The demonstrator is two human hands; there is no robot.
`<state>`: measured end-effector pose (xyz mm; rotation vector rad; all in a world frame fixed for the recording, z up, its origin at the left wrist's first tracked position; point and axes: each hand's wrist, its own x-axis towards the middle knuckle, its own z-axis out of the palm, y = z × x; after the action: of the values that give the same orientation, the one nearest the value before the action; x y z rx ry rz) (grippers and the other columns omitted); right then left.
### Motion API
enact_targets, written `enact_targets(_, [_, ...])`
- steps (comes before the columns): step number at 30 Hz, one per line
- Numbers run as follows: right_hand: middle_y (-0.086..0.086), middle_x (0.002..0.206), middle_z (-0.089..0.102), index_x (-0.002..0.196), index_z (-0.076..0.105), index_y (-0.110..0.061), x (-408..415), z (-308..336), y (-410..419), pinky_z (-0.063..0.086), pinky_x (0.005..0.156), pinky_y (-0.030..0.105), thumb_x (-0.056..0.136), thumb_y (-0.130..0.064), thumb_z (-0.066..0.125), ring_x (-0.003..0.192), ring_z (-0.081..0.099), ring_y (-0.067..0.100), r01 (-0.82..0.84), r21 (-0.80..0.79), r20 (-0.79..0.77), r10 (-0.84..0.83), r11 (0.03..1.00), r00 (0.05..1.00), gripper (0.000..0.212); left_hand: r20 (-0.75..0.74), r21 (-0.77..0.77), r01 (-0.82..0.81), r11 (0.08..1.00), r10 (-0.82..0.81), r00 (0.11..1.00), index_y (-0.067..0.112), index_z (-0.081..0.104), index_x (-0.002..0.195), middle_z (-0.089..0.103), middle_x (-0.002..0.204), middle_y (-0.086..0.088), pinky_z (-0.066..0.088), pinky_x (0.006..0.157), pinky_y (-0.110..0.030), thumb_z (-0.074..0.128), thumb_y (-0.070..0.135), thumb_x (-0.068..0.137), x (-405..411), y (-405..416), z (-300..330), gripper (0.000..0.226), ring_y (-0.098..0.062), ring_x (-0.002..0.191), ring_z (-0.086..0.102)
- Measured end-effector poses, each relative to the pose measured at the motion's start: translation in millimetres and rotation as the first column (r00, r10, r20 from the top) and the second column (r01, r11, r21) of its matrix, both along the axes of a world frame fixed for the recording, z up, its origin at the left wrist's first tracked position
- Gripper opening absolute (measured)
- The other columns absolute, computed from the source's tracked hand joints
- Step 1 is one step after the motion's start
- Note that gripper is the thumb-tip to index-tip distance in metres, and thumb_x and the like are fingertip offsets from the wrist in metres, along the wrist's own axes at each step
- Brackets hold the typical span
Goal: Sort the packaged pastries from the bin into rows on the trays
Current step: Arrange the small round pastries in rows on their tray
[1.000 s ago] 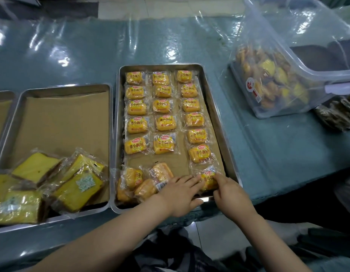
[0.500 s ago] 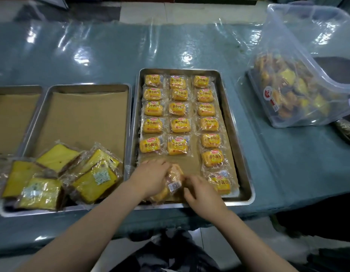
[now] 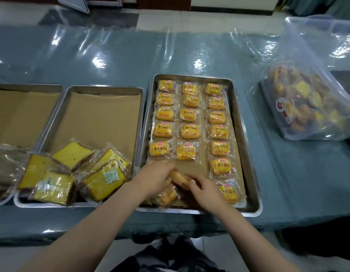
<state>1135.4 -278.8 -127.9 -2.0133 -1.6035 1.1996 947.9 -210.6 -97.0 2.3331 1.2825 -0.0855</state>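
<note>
Both hands meet over the near end of the right tray (image 3: 250,150). The left hand (image 3: 156,178) and the right hand (image 3: 206,188) grip one loose small bread pack (image 3: 179,178) between them; another lies below it. Turn it label up (like its neighbours) and lay it under the middle row, edges square. The bin (image 3: 315,107) stands well apart on the counter (image 3: 111,61).

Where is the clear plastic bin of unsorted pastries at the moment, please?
In the head view, the clear plastic bin sits on the table at the far right, tilted, just right of the tray of small bread packets and apart from it.
</note>
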Motion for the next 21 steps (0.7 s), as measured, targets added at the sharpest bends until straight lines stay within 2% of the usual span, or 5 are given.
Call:
enact_targets(6, [-0.009, 0.11, 0.062, 0.127, 0.057, -0.021, 20, 7, 11, 0.051, 0.082, 0.025, 0.099, -0.038, 0.05, 0.097, 0.058, 0.006, 0.063, 0.135, 0.054, -0.071, 0.989, 0.996, 0.034, 0.01, 0.017, -0.066, 0.998, 0.066, 0.998, 0.03, 0.055, 0.125, 0.066, 0.113, 0.013, 0.044, 0.097, -0.033, 0.052, 0.039, 0.096, 10, 6, -2, 0.031, -0.008, 0.102, 0.06])
enact_targets(9, [-0.006, 0.123, 0.056, 0.131, 0.053, -0.021, 24, 8, 7, 0.043, 0.097, 0.026, 0.097, -0.028, 0.054, 0.113, 0.05, 0.008, -0.066, 0.31, 0.223, -0.005, 0.948, 0.975, 0.035, -0.01, 0.037, -0.076, 0.996, 0.077, 0.997, 0.023, 0.048, 0.133, 0.064, 0.116, 0.005, 0.046, 0.09, -0.033, 0.051, 0.035, 0.097, 16, 9, -5, 0.038, -0.015, 0.105, 0.06])
enact_targets(11, [-0.006, 0.132, 0.055, 0.133, 0.055, -0.02, 23, 6, 3, 0.038, 0.108, 0.029, 0.093, -0.02, 0.055, 0.123, 0.046, 0.01, -0.209, 0.366, 0.329, 0.085, 0.907, 0.941, 0.04, -0.042, 0.047, -0.07, 0.996, 0.072, 0.997, 0.02, 0.037, 0.142, 0.054, 0.133, 0.0, 0.045, 0.099, -0.038, 0.053, 0.032, 0.096, 19, 8, -8, 0.05, -0.02, 0.121, 0.052])
enact_targets(16, [-0.003, 0.154, 0.038, 0.144, 0.046, -0.019, 17, -8, -11, 0.032, 0.114, 0.037, 0.093, -0.022, 0.05, 0.138, 0.038, 0.018, -0.435, 0.268, 0.423, 0.301, 0.859, 0.855, 0.051, -0.039, 0.136, 0.027, 0.99, -0.022, 0.999, 0.023, 0.033, 0.146, 0.035, 0.15, 0.0, 0.037, 0.108, -0.037, 0.052, 0.024, 0.095, 21, -5, -9, 0.055, -0.018, 0.136, 0.036])
enact_targets(21, [-0.001, 0.161, 0.022, 0.15, 0.035, -0.017, 19, -20, -15, 0.026, 0.119, 0.042, 0.095, -0.024, 0.045, 0.147, 0.023, 0.02, -0.487, 0.173, 0.439, 0.376, 0.856, 0.816, 0.056, -0.175, 0.036, 0.197, 0.98, -0.188, 0.966, 0.033, 0.032, 0.149, 0.026, 0.158, 0.007, 0.026, 0.113, -0.039, 0.042, 0.028, 0.1, 20, -15, -14, 0.051, -0.017, 0.14, 0.034])
